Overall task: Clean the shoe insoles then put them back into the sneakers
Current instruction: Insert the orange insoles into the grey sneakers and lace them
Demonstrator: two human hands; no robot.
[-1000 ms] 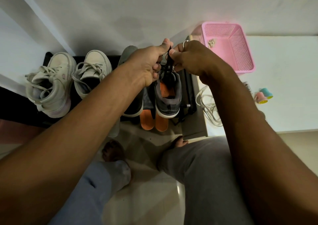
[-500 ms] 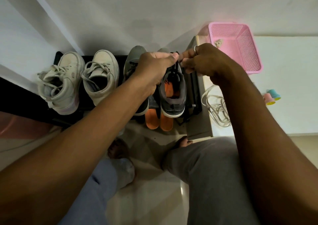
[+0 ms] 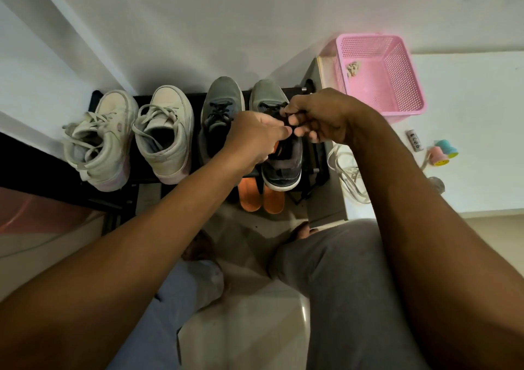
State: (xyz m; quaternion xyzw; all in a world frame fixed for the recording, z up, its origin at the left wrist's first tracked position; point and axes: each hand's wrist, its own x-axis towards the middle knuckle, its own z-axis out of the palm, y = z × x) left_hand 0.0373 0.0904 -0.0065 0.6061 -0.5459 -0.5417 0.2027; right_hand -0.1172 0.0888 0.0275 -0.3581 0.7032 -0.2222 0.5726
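The right grey sneaker [image 3: 279, 154] stands on the black shoe rack [image 3: 313, 154], an orange insole showing inside it. Both hands have come lower than a moment ago: the left hand [image 3: 255, 136] and the right hand [image 3: 320, 117] now each pinch the black laces [image 3: 286, 117] close over the tongue, so I judge this shoe is being tied. The left grey sneaker [image 3: 219, 111] stands just beside. Orange slippers [image 3: 261, 197] lie below; the white sneakers [image 3: 133, 134] and the pink basket [image 3: 380, 72] do not obstruct.

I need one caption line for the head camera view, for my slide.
Both hands, left hand and right hand, pinch the black laces of the right grey sneaker on a black shoe rack.
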